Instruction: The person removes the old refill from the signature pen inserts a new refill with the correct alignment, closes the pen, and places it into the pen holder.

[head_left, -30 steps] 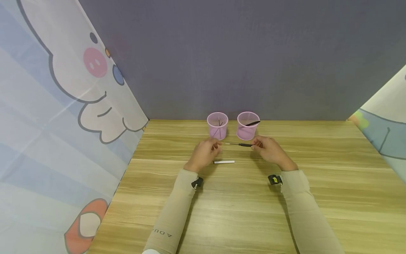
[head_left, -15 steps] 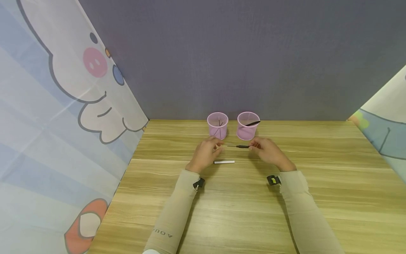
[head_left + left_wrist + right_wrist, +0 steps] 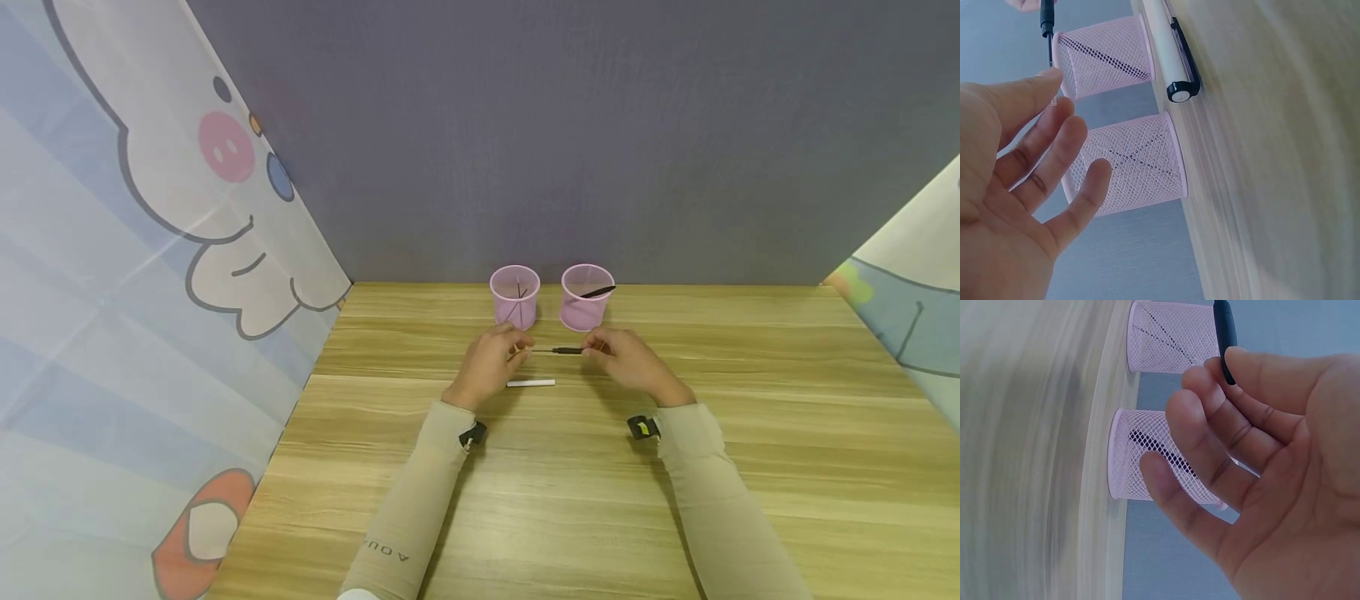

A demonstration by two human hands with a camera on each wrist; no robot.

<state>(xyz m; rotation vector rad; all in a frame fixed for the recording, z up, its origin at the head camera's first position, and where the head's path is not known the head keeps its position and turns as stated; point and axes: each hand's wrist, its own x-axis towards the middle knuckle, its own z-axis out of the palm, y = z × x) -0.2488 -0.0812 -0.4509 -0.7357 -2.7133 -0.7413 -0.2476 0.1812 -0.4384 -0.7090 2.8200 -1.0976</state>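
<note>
My right hand (image 3: 594, 348) pinches the black end of a thin pen (image 3: 564, 351) between thumb and forefinger (image 3: 1210, 369) and holds it level above the table. The pen's fine tip (image 3: 1050, 57) reaches the forefinger of my left hand (image 3: 519, 351), whose fingers (image 3: 1054, 125) are spread and fairly straight; its thumb is out of sight. A white pen cap with a black clip (image 3: 530, 382) lies on the wood just in front of both hands.
Two pink mesh cups stand behind the hands near the grey back wall. The left cup (image 3: 514, 296) holds thin rods and the right cup (image 3: 587, 297) holds a dark pen part. Printed curtains flank the wooden table (image 3: 570, 500).
My right hand has carried the pen left and slightly nearer, so its tip now meets my left forefinger. The left hand shifted a little to the right. The cap and cups stayed put.
</note>
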